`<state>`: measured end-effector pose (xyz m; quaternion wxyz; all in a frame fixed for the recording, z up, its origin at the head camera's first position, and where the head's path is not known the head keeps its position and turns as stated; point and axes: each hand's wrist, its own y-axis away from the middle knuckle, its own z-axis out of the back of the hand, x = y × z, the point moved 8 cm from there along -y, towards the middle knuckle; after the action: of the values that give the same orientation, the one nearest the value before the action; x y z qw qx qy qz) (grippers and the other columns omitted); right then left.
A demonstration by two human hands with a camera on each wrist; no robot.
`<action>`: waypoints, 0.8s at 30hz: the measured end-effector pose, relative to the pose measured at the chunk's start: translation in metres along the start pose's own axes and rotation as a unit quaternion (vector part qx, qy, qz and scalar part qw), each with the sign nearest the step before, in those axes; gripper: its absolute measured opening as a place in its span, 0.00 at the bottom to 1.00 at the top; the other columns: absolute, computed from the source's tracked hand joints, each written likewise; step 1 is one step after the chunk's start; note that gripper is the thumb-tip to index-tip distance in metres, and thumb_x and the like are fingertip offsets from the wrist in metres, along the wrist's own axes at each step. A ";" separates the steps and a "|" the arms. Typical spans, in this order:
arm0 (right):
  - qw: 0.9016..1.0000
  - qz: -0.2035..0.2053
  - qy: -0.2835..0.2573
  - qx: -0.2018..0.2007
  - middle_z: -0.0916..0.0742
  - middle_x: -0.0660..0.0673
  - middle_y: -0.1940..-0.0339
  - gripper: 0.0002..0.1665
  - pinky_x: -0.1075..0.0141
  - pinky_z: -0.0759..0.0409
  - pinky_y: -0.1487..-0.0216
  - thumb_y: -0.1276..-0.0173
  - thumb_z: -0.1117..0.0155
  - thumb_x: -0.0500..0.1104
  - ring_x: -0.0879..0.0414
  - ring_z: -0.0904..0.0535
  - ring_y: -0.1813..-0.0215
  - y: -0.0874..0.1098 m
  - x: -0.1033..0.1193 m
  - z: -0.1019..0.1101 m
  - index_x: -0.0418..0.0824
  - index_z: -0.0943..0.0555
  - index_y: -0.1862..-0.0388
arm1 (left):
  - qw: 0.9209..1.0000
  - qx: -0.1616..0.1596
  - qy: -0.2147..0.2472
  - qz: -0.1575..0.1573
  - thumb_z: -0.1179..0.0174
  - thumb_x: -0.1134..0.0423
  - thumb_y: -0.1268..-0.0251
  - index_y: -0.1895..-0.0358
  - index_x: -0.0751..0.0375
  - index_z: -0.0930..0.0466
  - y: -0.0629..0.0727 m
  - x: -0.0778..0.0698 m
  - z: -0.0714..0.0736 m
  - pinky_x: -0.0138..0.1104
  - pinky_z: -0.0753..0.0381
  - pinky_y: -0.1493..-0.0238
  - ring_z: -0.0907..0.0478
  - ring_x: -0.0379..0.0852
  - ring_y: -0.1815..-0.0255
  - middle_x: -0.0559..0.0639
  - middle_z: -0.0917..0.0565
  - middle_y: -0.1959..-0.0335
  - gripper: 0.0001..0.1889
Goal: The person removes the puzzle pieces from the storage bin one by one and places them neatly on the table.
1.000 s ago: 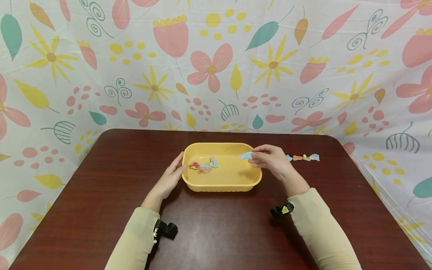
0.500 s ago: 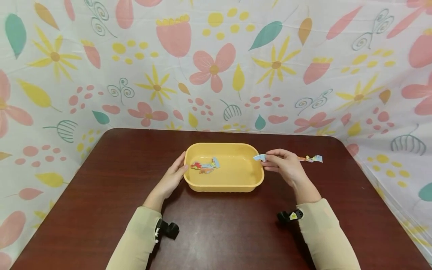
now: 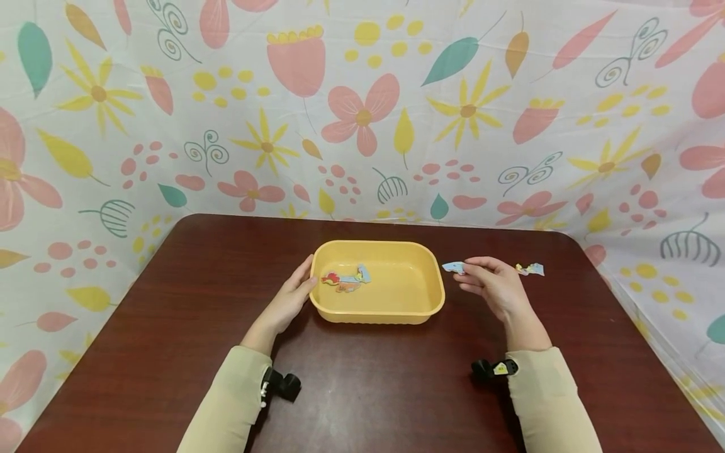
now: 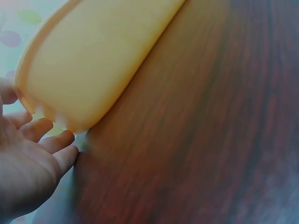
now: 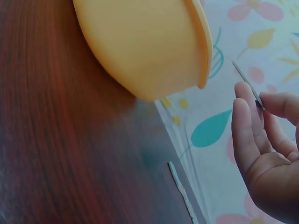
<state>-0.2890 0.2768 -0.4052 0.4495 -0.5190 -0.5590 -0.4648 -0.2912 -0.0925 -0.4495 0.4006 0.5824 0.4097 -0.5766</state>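
Observation:
A yellow plastic tub (image 3: pixel 376 318) stands on the table. My left hand (image 3: pixel 283 305) holds its left end, thumb at the rim and the other fingers along the outer wall, as the left wrist view also shows. Just right of the tub, my right hand (image 3: pixel 501 292) pinches a light-blue puzzle piece (image 3: pixel 452 267) between thumb and fingers. In the right wrist view that puzzle piece (image 5: pixel 244 78) appears edge-on, above the table. Several colourful puzzle pieces (image 3: pixel 349 282) lie in the tub's left part. Beyond my right hand lies a strip of puzzle pieces (image 3: pixel 531 269), partly hidden by the hand.
A dark reddish-brown table (image 3: pixel 362 390) carries everything. Behind it and at both sides hangs a white cloth (image 3: pixel 362 182) with flower and leaf prints. Black wrist cameras sit on both cuffs.
My right hand has moved right with the puzzle piece, from over the tub's right end to outside it. My left hand stays at the tub's left end.

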 end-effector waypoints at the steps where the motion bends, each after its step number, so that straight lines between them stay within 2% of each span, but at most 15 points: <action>1: 1.000 0.000 -0.003 -0.001 0.13 0.50 0.68 0.08 0.65 0.15 0.63 0.35 0.37 0.37 0.57 0.13 0.65 0.001 0.000 0.002 0.36 0.22 0.58 | 1.000 0.001 0.001 0.000 0.61 0.64 0.24 0.23 0.56 0.61 0.000 0.000 -0.001 0.46 0.47 0.27 0.52 0.53 0.24 0.57 0.55 0.23 0.31; 13: 1.000 0.005 -0.011 -0.011 0.14 0.50 0.68 0.06 0.66 0.15 0.62 0.34 0.38 0.37 0.57 0.13 0.65 0.002 -0.003 0.018 0.42 0.19 0.59 | 1.000 0.001 -0.002 0.005 0.60 0.63 0.23 0.23 0.53 0.61 0.002 -0.001 0.001 0.46 0.47 0.27 0.52 0.53 0.24 0.56 0.56 0.23 0.31; 20: 0.999 -0.014 -0.025 -0.024 0.14 0.50 0.69 0.06 0.66 0.15 0.63 0.33 0.39 0.38 0.58 0.13 0.65 -0.002 -0.011 0.027 0.46 0.16 0.62 | 1.000 0.005 -0.002 0.005 0.60 0.63 0.23 0.23 0.53 0.61 0.003 -0.002 0.000 0.46 0.46 0.27 0.52 0.53 0.24 0.55 0.56 0.23 0.31; 24: 0.998 -0.026 -0.044 -0.028 0.13 0.51 0.68 0.06 0.66 0.15 0.64 0.33 0.39 0.37 0.57 0.13 0.65 -0.003 -0.016 0.031 0.46 0.16 0.63 | 1.000 0.006 -0.002 0.004 0.60 0.62 0.23 0.23 0.54 0.62 0.002 -0.001 0.000 0.46 0.46 0.27 0.52 0.53 0.24 0.56 0.55 0.23 0.31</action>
<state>-0.2914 0.3049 -0.4258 0.3973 -0.5365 -0.5788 -0.4683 -0.2892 -0.0930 -0.4482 0.4001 0.5855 0.4034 -0.5783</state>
